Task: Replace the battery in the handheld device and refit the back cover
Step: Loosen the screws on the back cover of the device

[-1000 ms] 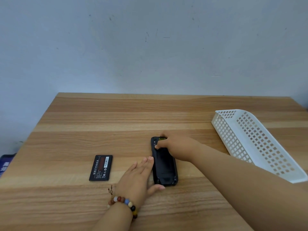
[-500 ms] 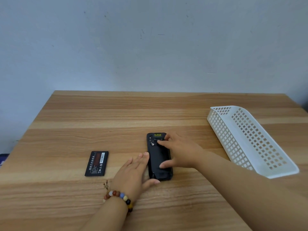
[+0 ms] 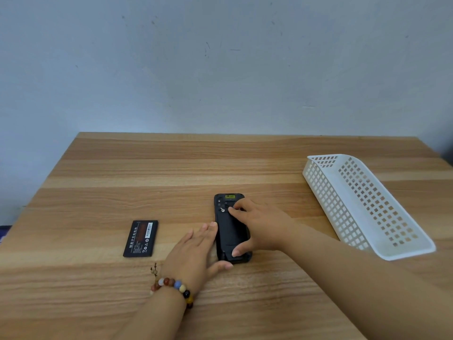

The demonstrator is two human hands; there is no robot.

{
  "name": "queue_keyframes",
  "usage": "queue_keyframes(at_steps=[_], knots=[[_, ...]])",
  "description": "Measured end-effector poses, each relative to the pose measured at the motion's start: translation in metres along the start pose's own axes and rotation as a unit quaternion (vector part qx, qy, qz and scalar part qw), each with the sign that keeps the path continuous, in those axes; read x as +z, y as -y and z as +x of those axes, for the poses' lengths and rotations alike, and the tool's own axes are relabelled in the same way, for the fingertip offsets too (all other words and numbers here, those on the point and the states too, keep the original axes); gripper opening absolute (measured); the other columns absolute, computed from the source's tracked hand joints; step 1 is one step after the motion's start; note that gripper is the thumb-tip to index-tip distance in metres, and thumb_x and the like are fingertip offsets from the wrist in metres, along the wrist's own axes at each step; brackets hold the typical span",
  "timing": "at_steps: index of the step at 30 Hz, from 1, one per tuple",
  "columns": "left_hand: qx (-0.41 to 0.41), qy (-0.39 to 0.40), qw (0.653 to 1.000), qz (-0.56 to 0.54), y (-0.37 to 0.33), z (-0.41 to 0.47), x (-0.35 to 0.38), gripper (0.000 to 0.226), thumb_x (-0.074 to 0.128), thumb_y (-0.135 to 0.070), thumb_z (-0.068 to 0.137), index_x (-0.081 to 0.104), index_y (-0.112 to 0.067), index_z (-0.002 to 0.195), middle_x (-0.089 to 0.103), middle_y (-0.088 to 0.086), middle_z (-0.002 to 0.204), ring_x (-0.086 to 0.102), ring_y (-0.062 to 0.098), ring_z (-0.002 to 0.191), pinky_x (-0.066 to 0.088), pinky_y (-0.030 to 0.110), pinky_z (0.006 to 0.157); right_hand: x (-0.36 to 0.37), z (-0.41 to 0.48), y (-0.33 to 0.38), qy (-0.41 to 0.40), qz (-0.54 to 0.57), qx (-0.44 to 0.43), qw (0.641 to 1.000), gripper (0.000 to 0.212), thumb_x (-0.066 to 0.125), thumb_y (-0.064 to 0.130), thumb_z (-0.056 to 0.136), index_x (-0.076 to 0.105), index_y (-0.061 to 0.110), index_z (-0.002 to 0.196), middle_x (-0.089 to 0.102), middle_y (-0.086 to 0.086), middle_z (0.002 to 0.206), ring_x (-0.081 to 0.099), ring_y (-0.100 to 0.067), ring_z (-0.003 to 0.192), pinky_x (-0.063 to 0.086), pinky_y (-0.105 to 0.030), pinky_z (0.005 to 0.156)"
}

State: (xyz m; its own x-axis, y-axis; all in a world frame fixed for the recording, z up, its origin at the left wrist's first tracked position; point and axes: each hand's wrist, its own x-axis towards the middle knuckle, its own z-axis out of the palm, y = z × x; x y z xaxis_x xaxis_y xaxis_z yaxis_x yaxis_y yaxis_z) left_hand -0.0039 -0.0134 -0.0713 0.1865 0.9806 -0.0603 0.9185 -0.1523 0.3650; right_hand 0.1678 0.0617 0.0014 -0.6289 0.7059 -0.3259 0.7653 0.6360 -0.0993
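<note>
Roughly midway between the table's (image 3: pixel 171 168) left and right edges, somewhat nearer the front edge than the far one, the black handheld device (image 3: pixel 230 231) lies face down with its back cover (image 3: pixel 229 238) in place, its long axis running from the near edge toward the far edge. A small yellow label shows at its far end. The right hand (image 3: pixel 259 229) rests on top of it: the fingers are spread, fingertips pressing on the upper part of the cover by a small round metal fitting, while the thumb presses near the lower end. The left hand (image 3: pixel 196 251) lies flat on the wood against the device's left side, fingers straight and close together, the thumb hooked around the device's near corner; it grips nothing. A bead bracelet (image 3: pixel 176 287) circles the left wrist. A loose black battery (image 3: pixel 141 238) lies flat, label up, well apart toward the left edge. A white perforated basket (image 3: pixel 367 207) sits near the right edge, tilted diagonally.
</note>
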Motion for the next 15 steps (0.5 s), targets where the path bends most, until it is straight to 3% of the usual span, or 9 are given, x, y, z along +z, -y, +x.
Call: queue_keyframes(at_steps=[9,15], knots=[[0.005,-0.004,1.000,0.012,-0.0004,-0.0001,0.0003,0.129,-0.021,-0.091,0.037,0.000,-0.021,0.144,0.010,-0.007,0.153,0.003,0.000,0.136,-0.007,0.017,0.106,0.0008,0.0006,0.0029,-0.009,0.008,-0.002,1.000,0.093,0.063,0.062,0.072,0.027,0.018,0.146,0.030,0.003,0.152,0.028,-0.017,0.139,0.021,-0.033,0.113],[0.001,-0.004,1.000,0.010,-0.0007,-0.0010,-0.0006,0.128,-0.020,-0.091,0.039,0.003,-0.021,0.144,0.014,-0.005,0.152,0.008,0.002,0.137,-0.010,0.020,0.105,-0.0043,0.0091,0.0066,-0.028,0.086,0.044,0.995,0.069,0.066,0.051,0.075,0.041,0.023,0.134,0.047,0.004,0.137,0.037,-0.018,0.128,0.030,-0.035,0.107]])
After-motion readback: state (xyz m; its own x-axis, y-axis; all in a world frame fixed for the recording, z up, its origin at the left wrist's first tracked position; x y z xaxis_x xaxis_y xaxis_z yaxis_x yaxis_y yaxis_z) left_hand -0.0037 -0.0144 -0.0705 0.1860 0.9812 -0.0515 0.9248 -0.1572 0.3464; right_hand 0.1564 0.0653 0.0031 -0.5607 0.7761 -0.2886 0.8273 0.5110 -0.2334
